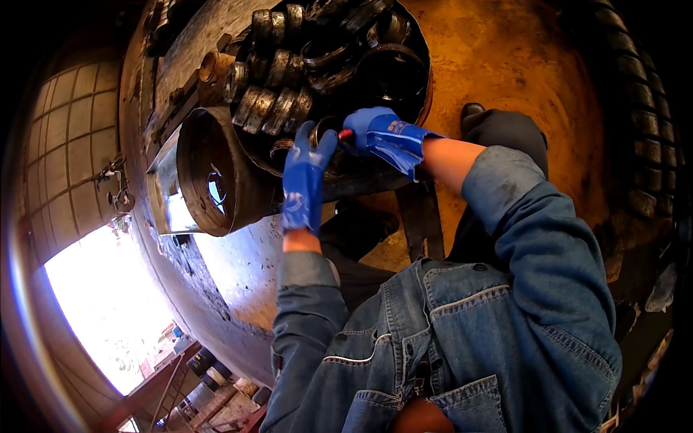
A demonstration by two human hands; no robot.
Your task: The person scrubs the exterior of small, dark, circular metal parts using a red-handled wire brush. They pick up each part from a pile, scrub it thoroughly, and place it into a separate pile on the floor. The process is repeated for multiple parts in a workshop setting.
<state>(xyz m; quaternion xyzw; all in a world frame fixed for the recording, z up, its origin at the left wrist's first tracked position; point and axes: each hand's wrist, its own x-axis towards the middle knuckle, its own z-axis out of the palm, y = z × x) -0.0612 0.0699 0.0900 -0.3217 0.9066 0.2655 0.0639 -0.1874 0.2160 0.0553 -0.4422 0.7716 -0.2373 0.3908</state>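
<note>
My left hand, in a blue rubber glove, is closed around a small metal ring at the near edge of a wide round pan. Just right of it, my right hand, also gloved in blue, grips a tool with a red end. That red end points toward the ring, but the fingers hide the rest of the tool. Dark, oily metal rings lie in rows and heaps inside the pan. A larger dark round part sits at the pan's right side.
Left of the pan stands an open metal drum with shiny liquid inside. More metal parts lie beyond it on a worn surface. My knee is by the pan over an orange-brown floor. Stacked dark cylinders line the far right.
</note>
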